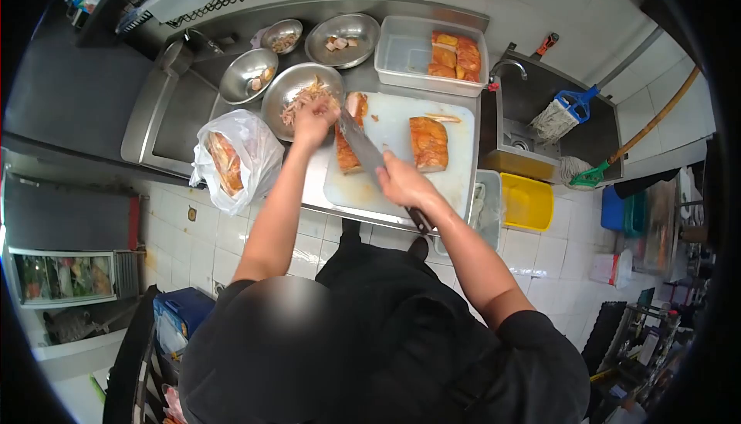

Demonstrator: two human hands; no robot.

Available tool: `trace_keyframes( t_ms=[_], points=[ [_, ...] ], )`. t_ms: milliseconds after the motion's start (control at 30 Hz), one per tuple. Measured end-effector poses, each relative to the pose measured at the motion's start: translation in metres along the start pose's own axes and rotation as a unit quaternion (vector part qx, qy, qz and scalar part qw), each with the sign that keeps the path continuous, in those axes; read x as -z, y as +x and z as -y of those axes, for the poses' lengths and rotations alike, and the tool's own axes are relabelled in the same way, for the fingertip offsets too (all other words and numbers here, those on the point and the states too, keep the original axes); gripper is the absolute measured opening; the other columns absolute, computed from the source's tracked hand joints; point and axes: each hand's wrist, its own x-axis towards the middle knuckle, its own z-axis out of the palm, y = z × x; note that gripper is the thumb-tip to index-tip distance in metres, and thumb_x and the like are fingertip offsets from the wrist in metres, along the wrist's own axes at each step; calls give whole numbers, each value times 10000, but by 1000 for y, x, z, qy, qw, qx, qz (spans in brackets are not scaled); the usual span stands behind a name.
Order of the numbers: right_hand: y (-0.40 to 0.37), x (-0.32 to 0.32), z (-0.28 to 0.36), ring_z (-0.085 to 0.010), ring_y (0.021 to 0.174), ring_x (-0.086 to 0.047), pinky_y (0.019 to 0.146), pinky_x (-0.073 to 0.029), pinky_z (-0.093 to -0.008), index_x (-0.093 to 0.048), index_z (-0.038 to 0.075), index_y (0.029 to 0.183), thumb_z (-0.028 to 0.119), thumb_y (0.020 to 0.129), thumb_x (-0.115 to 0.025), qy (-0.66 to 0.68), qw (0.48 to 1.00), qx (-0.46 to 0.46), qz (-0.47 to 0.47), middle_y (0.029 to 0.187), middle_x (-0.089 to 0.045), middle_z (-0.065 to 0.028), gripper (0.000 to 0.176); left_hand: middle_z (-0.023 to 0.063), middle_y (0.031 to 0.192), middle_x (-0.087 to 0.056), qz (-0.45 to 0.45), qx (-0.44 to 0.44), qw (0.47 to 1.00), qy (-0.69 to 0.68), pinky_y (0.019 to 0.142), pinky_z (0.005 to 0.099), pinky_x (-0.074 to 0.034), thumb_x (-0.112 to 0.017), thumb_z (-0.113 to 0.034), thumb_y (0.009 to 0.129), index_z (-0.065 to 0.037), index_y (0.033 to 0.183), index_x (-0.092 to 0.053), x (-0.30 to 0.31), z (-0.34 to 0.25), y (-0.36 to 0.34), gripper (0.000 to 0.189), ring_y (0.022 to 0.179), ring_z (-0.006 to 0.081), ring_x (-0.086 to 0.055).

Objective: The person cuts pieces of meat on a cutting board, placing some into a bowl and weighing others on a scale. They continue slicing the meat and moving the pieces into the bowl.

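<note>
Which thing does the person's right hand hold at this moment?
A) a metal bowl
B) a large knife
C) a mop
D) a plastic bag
B: the right hand grips the handle of the knife, its blade over the cutting board, while the left hand is at the metal bowl of scraps.

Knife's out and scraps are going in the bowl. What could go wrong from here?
The right hand holds the knife with its blade across the cutting board, tip near the left hand at the scrap bowl; the left forearm could brush the edge. The plastic bag sags over the counter edge and might slip off.
</note>
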Motion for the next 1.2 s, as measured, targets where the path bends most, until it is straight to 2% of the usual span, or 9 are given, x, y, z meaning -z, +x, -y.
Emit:
trace_keyframes(
  t_ms=[200,300,367,567,667,733,867,967,1200],
  points=[
    [-28,-26,-14,-543,889,-634,808,-471,-601,-489,-43,1124,214,1004,-520,67,988,-35,-133,885,-659,-351,285,147,1171,-704,104,-10,926,362,948,425,-530,-729,-132,826,-35,1253,-693,52,10,94,439,1032,325,-675],
    [-60,-57,-39,-548,851,-633,780,-477,-605,-484,-29,1094,202,995,-539,47,976,-120,-177,843,-660,-343,257,161,1305,-656,61,-164,892,416,1038,441,-486,-684,-69,812,-67,1239,-698,57,-7,83,427,1253,347,-583],
    [-77,-73,-54,-550,833,-632,762,-483,-606,-480,-21,1077,196,991,-549,5,967,-181,-180,832,-661,-341,244,128,1342,-632,322,-353,830,289,1134,437,-403,-673,-53,804,-101,1275,-672,53,-32,73,473,1351,309,-503],
    [-102,-81,-72,-532,791,-645,728,-502,-616,-476,26,1043,187,979,-568,-68,931,-271,-233,806,-671,-320,197,82,1265,-643,433,-602,598,302,1118,506,-360,-767,-161,787,-131,1314,-609,-16,-16,41,551,1288,310,-525],
    [-96,-66,-80,-527,787,-649,713,-504,-618,-481,35,1036,191,979,-560,-66,933,-249,-252,796,-672,-314,184,123,1241,-629,532,-482,607,341,1055,480,-395,-836,-276,715,-92,1326,-588,-30,-18,32,685,1222,332,-546],
    [-94,-65,-81,-530,784,-649,709,-504,-618,-484,38,1035,189,980,-554,-73,934,-237,-255,793,-669,-319,176,176,1221,-617,417,-424,748,293,1008,478,-414,-874,-369,667,-40,1349,-548,-31,-8,2,824,1165,344,-558],
    [-84,-68,-74,-540,768,-650,722,-503,-631,-470,19,1054,152,978,-522,-76,952,-216,-203,780,-658,-339,162,178,1211,-631,321,-290,878,207,1039,472,-437,-895,-349,694,-14,1352,-514,-36,-2,-60,831,1142,346,-583],
    [-82,-68,-66,-538,759,-656,724,-499,-647,-450,-2,1072,120,971,-502,-79,957,-220,-170,773,-657,-344,167,151,1226,-618,350,-120,929,8,1033,425,-464,-910,-267,697,-33,1312,-523,-30,15,-74,764,1146,294,-580],
    [-85,-41,8,-511,719,-661,679,-504,-623,-444,-7,1078,137,966,-525,-112,960,-207,-150,739,-666,-302,199,112,1207,-569,281,-119,952,29,998,372,-482,-889,-206,722,-74,1267,-534,-17,35,-95,663,1126,249,-560]
  ],
)
